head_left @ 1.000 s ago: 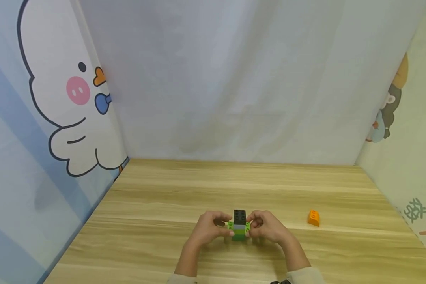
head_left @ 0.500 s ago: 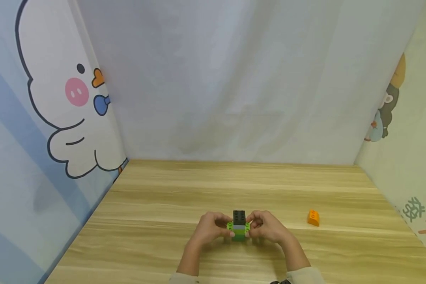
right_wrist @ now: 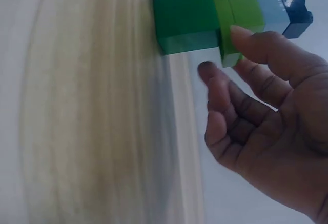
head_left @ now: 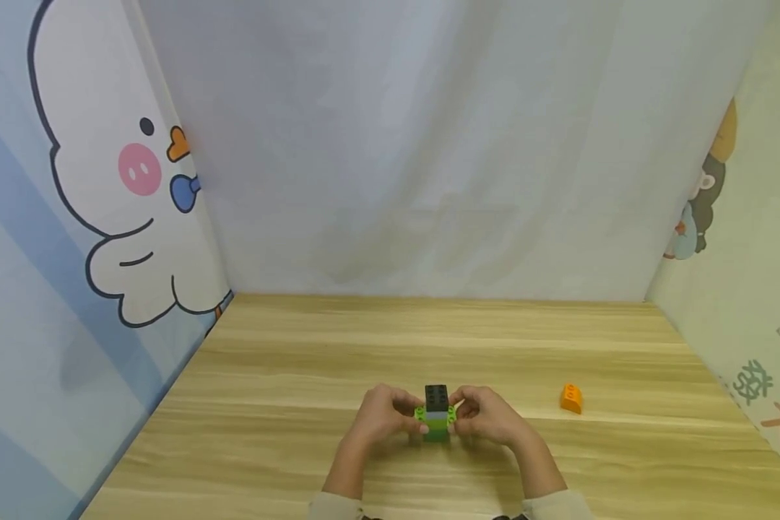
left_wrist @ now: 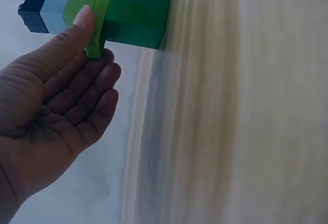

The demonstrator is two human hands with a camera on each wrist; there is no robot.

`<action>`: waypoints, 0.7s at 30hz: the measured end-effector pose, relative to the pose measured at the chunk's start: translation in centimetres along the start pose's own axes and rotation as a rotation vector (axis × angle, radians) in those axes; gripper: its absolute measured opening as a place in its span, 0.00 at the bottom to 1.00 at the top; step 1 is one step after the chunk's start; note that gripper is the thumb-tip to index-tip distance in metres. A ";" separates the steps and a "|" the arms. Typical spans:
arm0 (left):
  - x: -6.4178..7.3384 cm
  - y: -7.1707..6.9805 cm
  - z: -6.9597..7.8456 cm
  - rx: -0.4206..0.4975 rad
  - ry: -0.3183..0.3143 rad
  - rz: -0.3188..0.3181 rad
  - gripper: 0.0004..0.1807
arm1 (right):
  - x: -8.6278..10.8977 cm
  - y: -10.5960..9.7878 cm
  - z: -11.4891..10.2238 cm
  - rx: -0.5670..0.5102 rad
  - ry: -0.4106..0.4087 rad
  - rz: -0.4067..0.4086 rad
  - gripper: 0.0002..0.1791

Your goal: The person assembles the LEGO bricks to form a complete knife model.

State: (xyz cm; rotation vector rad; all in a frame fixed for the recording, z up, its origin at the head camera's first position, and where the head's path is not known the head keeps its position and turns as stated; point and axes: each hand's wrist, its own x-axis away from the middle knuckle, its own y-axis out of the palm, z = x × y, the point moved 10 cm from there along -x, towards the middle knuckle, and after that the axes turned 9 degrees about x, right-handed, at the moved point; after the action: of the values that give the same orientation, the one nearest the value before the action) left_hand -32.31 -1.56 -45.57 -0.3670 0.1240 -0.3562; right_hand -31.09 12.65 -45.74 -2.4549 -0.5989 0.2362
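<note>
A stack of toy bricks (head_left: 436, 399) stands upright on the wooden table in front of me. From the bottom it has a dark green base (left_wrist: 136, 16), a lime plate jutting out on both sides, a lime brick (right_wrist: 247, 8), a grey one (left_wrist: 55, 7) and a black studded one (right_wrist: 294, 9) on top. My left hand (head_left: 380, 417) pinches the stack from the left, thumb on the lime brick and fingers at the plate's jutting end. From the other side my right hand (head_left: 492, 419) holds it the same way, its lower fingers loosely curled below the plate.
An orange toy brick (head_left: 570, 399) with a curved slope lies on the table (head_left: 286, 361) to the right of my right hand. Behind the table hangs a pale curtain (head_left: 416, 159). Printed cartoon panels (head_left: 58, 267) flank both sides.
The view has shifted slightly. Both hands keep their hold on the brick stack, which stays in place on the table.
</note>
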 end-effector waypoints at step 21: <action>-0.3 -0.2 -0.1 -0.028 0.019 -0.029 0.19 | 2.3 -2.4 0.3 0.066 0.051 0.030 0.24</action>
State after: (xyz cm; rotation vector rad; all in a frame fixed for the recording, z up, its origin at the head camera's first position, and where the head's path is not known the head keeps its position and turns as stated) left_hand -32.68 -1.66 -45.52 -0.3935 0.1425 -0.3872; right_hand -30.07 15.60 -44.68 -2.4001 -0.5240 0.2013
